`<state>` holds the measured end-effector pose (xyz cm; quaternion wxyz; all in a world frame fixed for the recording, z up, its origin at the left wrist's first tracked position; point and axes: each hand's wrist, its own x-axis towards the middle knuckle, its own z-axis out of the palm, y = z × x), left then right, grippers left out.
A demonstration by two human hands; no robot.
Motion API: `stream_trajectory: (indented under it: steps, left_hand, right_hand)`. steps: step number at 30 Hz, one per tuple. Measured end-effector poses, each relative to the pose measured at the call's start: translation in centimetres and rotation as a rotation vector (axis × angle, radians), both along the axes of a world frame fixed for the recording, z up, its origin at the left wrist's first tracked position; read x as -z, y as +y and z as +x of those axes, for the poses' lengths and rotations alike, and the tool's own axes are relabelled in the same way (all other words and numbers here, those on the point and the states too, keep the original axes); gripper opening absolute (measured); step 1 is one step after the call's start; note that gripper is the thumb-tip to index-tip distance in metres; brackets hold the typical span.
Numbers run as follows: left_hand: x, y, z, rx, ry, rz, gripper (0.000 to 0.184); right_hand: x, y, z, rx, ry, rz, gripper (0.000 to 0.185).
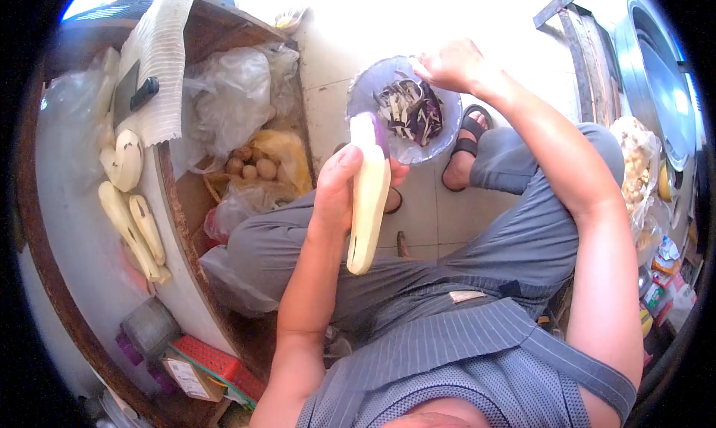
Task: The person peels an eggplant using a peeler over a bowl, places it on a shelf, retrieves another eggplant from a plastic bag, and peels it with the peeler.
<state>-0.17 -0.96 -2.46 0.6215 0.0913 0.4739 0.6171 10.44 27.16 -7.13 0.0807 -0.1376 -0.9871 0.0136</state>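
My left hand point(341, 176) is wrapped round a long eggplant point(371, 197), mostly peeled to pale flesh, with purple skin left near its upper end. Just beyond it stands a lined bucket point(361, 92) on the floor between my feet, with dark and pale strips of eggplant peel point(409, 111) inside. My right hand point(451, 64) is closed at the bucket's far right rim. Its fingers are curled, and I cannot make out what is in them. Several peeled eggplants point(127, 223) lie on the counter to my left.
A knife point(144, 92) lies by a ribbed cloth point(164, 63) on the left counter. Below are plastic bags point(231, 85) and round brown eggs or vegetables point(257, 167). A red basket point(216, 364) is lower left. Large metal basins point(656, 77) stand at right.
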Motion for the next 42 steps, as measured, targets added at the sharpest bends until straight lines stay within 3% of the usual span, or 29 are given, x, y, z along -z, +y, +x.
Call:
stream_trajectory:
  steps: [3,7,10,12,15,19,23,25,30,32,36,42]
  left_hand:
    - [-0.5,0.2,-0.2,-0.023,-0.189,-0.051,0.062]
    - [-0.7,0.4,-0.4,-0.037,-0.245,0.027,0.059]
    - [-0.5,0.6,0.1,-0.057,-0.343,-0.031,0.057]
    - [0.0,0.7,0.5,-0.067,-0.317,-0.116,0.057]
    - [-0.2,0.8,0.9,-0.039,-0.204,-0.188,0.058]
    - [-1.0,1.2,1.4,-0.004,-0.183,-0.113,0.062]
    - [-1.5,0.9,1.2,0.010,-0.177,-0.071,0.066]
    - [-2.2,0.5,1.1,0.003,-0.186,0.077,0.057]
    - [-1.7,0.6,0.3,-0.033,-0.047,0.111,0.057]
    - [-0.7,0.2,0.2,-0.029,0.038,0.143,0.055]
    - [-1.1,0.5,0.3,0.028,0.278,0.145,0.053]
    - [-1.4,0.6,0.6,0.106,0.304,0.050,0.054]
  right_hand:
    - [0.8,0.2,-0.1,-0.083,-0.080,0.039,0.034]
    - [-3.0,-1.8,-0.6,-0.033,0.088,-0.035,0.033]
    - [-5.6,-4.2,-1.2,-0.158,0.264,-0.059,0.033]
    - [-6.5,-5.8,-1.5,-0.288,0.331,-0.228,0.032]
    - [-5.4,-5.7,-1.8,-0.373,0.389,-0.256,0.033]
    - [-5.4,-4.6,-1.4,-0.302,0.335,-0.498,0.038]
    - [-2.7,-1.5,-1.1,-0.205,0.337,-0.467,0.040]
    - [-2.0,-0.6,-0.6,-0.139,0.215,-0.349,0.041]
    - [-0.9,-0.1,-0.9,-0.011,0.214,-0.442,0.042]
    - [-1.3,1.0,-0.8,-0.100,0.241,-0.096,0.040]
    - [-5.1,0.3,-1.0,-0.132,0.377,-0.259,0.037]
    - [-7.0,-2.7,-1.5,-0.236,0.258,-0.367,0.039]
